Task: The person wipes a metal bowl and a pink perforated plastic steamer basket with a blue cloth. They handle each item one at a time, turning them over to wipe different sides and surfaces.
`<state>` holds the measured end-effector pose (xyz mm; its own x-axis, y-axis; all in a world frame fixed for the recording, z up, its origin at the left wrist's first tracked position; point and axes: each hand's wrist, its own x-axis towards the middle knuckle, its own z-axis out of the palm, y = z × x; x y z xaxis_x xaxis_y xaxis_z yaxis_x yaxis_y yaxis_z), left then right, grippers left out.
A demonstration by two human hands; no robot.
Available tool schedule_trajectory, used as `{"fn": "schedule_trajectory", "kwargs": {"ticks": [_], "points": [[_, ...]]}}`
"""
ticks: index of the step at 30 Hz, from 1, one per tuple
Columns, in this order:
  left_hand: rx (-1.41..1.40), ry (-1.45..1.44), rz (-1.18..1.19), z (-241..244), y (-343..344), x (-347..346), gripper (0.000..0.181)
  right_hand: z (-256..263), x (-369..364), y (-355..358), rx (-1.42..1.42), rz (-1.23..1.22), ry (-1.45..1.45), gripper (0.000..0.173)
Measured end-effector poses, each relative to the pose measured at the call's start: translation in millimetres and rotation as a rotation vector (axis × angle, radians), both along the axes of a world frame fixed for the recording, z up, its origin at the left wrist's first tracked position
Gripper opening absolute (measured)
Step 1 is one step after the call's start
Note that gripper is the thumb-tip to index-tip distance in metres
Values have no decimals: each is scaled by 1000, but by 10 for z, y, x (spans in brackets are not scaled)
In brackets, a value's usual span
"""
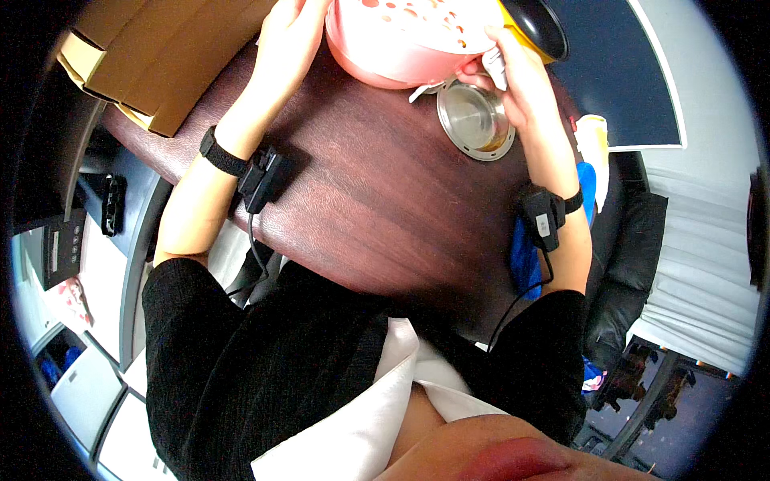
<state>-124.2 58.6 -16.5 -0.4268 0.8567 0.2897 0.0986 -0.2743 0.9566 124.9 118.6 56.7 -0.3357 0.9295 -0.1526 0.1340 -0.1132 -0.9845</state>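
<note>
A pink plastic container [385,57], its overexposed top dotted with reddish round spots, stands at the top of the view. My left hand [295,21] is against its left side, with the fingertips cut off by the picture's edge. At the container's right side, my right hand [523,72] grips a crumpled white tissue [494,66], its thumb close to the rim. Just below that hand is a round, shallow metal dish [475,117] with a shiny inside and a slotted rim, partly covered by my fingers. Another white scrap [426,90] shows beneath the container.
The brown leather-textured tabletop [361,198] curves before me. A cardboard box [162,60] occupies the upper left. Behind the container is a yellow pan with a black inside [538,27]. A blue cloth [526,264] hangs at the right edge beside a black leather seat [628,264]. Cables run from both wrist devices.
</note>
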Motion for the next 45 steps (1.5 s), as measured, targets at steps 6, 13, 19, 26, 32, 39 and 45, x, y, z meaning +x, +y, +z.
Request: {"fn": "schedule_trajectory", "kwargs": {"ticks": [6, 13, 19, 26, 32, 39, 45], "points": [[15, -103, -112, 40, 22, -32, 45, -60, -68, 198, -11, 71, 18, 37], [112, -154, -335, 132, 49, 93, 42, -20, 60, 267, -57, 141, -82, 35], [158, -383, -437, 165, -12, 149, 47, -27, 46, 194, 13, 168, -110, 34], [254, -92, -421, 178, -5, 136, 58, -12, 44, 232, 2, 194, -190, 35], [126, -116, -385, 226, -80, 149, 58, 5, -12, 92, 33, 111, -176, 35], [239, -149, -426, 254, -88, 168, 57, -24, -20, 105, 68, 103, -184, 35], [213, -124, -397, 185, -72, 155, 59, -29, -15, 17, 82, 125, -168, 35]]}}
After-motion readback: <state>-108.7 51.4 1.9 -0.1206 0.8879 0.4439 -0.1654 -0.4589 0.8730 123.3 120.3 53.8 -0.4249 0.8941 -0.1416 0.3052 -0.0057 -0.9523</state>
